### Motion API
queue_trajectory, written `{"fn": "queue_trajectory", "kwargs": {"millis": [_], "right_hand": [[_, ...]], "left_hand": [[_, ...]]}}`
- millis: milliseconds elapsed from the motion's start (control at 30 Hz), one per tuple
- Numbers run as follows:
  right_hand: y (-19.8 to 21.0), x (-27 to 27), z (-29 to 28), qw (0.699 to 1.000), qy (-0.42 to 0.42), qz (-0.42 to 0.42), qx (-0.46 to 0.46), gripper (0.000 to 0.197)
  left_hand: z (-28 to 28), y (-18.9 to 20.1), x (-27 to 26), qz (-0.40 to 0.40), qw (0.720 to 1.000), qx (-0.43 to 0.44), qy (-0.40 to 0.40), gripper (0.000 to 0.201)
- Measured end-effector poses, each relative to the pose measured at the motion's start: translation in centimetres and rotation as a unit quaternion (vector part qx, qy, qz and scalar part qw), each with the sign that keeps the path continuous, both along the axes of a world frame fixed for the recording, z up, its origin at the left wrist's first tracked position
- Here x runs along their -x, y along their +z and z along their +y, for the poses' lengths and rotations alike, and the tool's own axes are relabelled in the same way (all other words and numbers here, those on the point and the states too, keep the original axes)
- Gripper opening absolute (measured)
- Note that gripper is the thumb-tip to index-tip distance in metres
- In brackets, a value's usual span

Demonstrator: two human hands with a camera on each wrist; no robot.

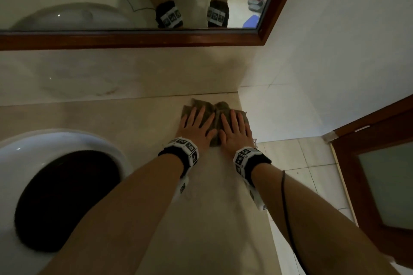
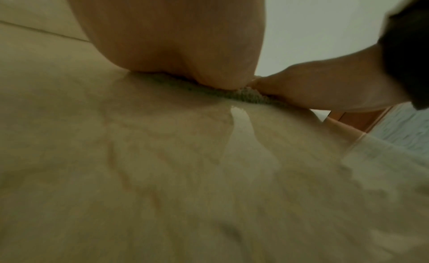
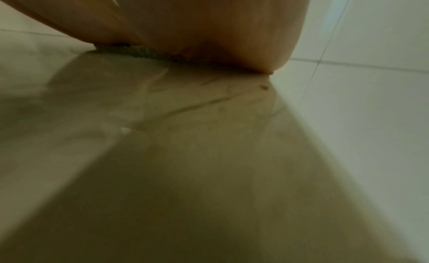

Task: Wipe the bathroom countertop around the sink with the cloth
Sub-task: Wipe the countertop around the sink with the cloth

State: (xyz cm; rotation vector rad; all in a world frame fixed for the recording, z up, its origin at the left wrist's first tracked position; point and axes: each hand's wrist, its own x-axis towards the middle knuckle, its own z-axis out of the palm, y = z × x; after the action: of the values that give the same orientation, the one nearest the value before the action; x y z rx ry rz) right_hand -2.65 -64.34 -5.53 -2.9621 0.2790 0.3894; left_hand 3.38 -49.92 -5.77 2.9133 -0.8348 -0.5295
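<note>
A dull green-brown cloth [image 1: 214, 109] lies rumpled on the beige marble countertop [image 1: 125, 118], near the back right corner by the backsplash. My left hand [image 1: 196, 125] lies flat on its left half, fingers straight and spread. My right hand [image 1: 234, 128] presses flat on the right half, beside the counter's right edge. In the left wrist view the heel of my left hand [image 2: 176, 46] sits on the cloth's fuzzy edge [image 2: 253, 98], with a wet streak [image 2: 241, 118] on the counter [image 2: 162, 175] behind it. The right wrist view shows my right palm [image 3: 220, 33] on the cloth's edge [image 3: 148, 53].
A white vessel sink [image 1: 67, 140] with a dark bowl stands at the front left. A wood-framed mirror [image 1: 134, 38] hangs above the backsplash. White tiled wall [image 1: 335, 51] rises at the right; below it are floor tiles [image 1: 301, 158] and a wooden door [image 1: 380, 163].
</note>
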Motion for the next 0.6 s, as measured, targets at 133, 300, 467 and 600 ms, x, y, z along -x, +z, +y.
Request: {"fn": "queue_trajectory", "kwargs": {"millis": [133,300,467,600], "right_hand": [[-0.3,-1.6,-0.7,1.000,0.015,-0.012,0.007,0.056],[-0.3,-1.4,-0.2,1.000,0.011,-0.007,0.003,0.057],[-0.1,0.8,3.4,1.000,0.005,-0.003,-0.018,0.058],[0.0,2.9,6.8,1.000,0.024,0.003,-0.012,0.058]], "left_hand": [[-0.1,0.1,-1.8,-0.007,1.000,-0.003,0.006,0.057],[0.9,0.2,-1.4,0.011,1.000,0.004,0.027,0.058],[4.3,0.1,0.6,0.007,0.999,0.007,0.036,0.059],[8.1,0.1,3.3,0.007,0.999,0.012,0.048,0.059]]}}
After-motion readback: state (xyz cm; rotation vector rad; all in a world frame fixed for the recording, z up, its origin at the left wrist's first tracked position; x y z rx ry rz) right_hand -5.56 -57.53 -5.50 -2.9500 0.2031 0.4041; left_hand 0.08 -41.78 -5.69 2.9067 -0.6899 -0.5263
